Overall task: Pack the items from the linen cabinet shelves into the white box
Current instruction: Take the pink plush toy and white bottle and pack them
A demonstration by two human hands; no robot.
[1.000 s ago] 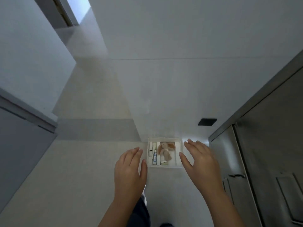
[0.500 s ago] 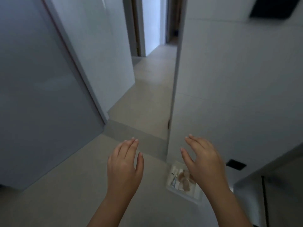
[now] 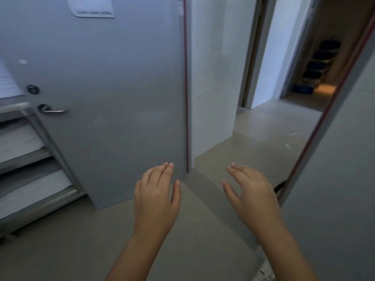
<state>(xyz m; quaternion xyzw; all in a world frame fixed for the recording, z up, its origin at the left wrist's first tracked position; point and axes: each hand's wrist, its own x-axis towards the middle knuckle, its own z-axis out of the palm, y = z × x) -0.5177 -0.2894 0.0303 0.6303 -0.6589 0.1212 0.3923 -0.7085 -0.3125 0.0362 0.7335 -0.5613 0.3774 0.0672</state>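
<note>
At the left edge of the view, the linen cabinet shelves (image 3: 30, 157) are showing as stacked metal ledges, each carrying folded white linen (image 3: 26, 189); these are the task's stock and they are lying untouched. The white box is not identifiable here: only a pale sliver (image 3: 265, 270) is showing at the bottom edge by the right forearm, and it cannot be confirmed as the box.

The left hand (image 3: 157, 196) and the right hand (image 3: 252, 194) are hovering palm-down over the floor (image 3: 81, 240), fingers loosely spread, gripping nothing and touching nothing. Judged from this posture, both are being kept free for the next pick from the shelves.

The open grey door (image 3: 113, 98), with its lever handle (image 3: 51, 110), is standing just beside the shelves, its lower corner near the left hand's fingertips (image 3: 168, 165). That edge is likely narrowing the approach to the lower ledges. To the right, a second panel with a red edge strip (image 3: 316, 134) is bounding the right hand's side. Between the two, the floor is running clear towards a corridor (image 3: 274, 126), giving ample room for turning left.
</note>
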